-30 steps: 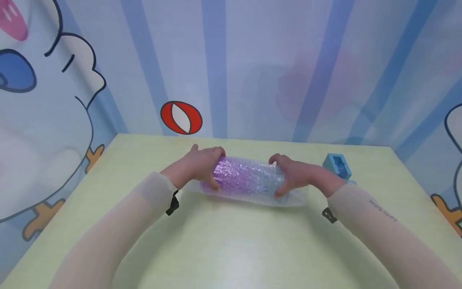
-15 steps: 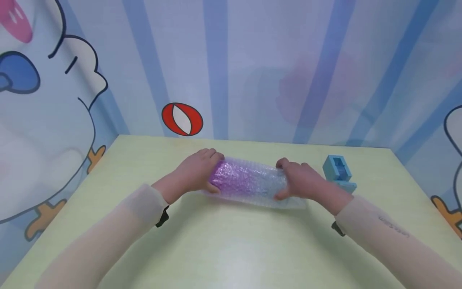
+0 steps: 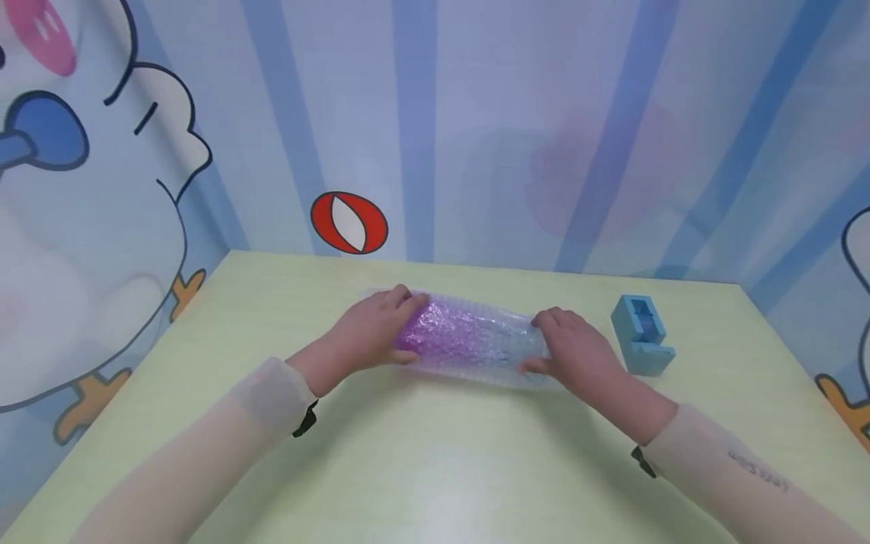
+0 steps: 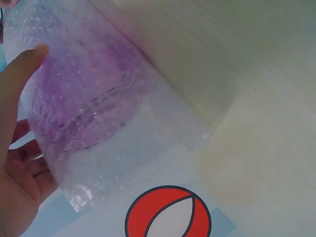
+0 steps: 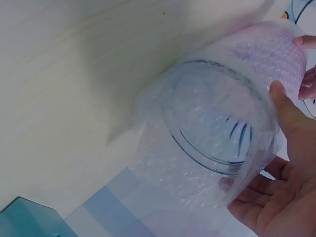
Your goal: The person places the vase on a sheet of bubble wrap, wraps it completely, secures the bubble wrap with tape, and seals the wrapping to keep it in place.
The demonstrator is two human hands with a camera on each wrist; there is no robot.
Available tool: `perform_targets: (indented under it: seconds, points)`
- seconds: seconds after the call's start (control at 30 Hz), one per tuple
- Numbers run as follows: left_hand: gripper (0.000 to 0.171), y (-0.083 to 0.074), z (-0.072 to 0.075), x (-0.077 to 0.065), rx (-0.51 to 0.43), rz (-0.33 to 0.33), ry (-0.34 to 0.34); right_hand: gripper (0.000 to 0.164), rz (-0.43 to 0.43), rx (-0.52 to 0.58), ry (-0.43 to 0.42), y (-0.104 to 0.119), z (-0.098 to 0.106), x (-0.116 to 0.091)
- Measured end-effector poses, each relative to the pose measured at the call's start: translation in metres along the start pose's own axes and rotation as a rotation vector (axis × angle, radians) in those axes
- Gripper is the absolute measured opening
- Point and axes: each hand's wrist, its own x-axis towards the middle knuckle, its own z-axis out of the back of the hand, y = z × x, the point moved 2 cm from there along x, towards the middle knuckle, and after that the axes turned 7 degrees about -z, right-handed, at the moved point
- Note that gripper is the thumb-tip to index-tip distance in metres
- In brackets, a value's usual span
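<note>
Bench (image 3: 448, 461), pale wood-grain; purple-and-clear glass vessel (image 3: 469, 336), probably a vase, held sideways over its far half, contact with the surface uncertain. Bubble wrap (image 5: 168, 173) encases it, loose past the circular end (image 5: 207, 113). Judged handling: rigid, breakable, moderately heavy; wrap soft, slick, apt to slide over the glass. Best hold: both ends, around the body, not by loose film. Grip: left hand (image 3: 367, 332) curled round the purple end, right hand (image 3: 581, 351) round the clear end, each spread about body-wide, thumbs (image 3: 535, 366) nearside.

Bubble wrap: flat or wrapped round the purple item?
Wrapped: the bubble wrap curves round the purple item, which shows through it in every view.
</note>
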Motion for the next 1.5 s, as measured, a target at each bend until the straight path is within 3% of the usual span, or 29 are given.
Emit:
perform_targets:
  seconds: [0.13,0.23,0.47,0.57,0.8,1.03,1.2,1.5]
  points:
    - [0.079,-0.001,-0.002,-0.002,0.061,-0.018,-0.014,0.053,0.003,-0.020,-0.011,0.002,-0.003,-0.004]
    - [0.079,-0.002,-0.004,-0.005,0.110,-0.010,-0.017,0.057,0.015,-0.056,-0.022,0.003,-0.007,-0.006]
    - [0.097,-0.005,-0.020,-0.007,0.149,0.036,-0.001,0.103,0.022,-0.132,-0.003,0.000,-0.020,-0.007]
    - [0.104,-0.003,-0.028,-0.003,0.112,0.057,-0.011,0.112,0.029,-0.173,-0.022,-0.001,-0.023,-0.004]
    - [0.114,0.006,-0.036,0.012,0.109,0.047,-0.039,0.106,0.017,-0.235,-0.044,-0.004,-0.023,0.008]
    - [0.114,0.019,-0.027,0.027,0.086,0.029,-0.048,0.100,0.036,-0.211,-0.012,-0.010,-0.016,0.026]
    - [0.111,0.022,-0.022,0.034,-0.033,0.050,0.026,0.087,0.047,-0.101,0.065,-0.019,-0.012,0.037]
    - [0.108,0.020,-0.014,0.029,-0.219,0.068,0.172,0.083,0.069,0.039,0.334,-0.026,-0.001,0.042]
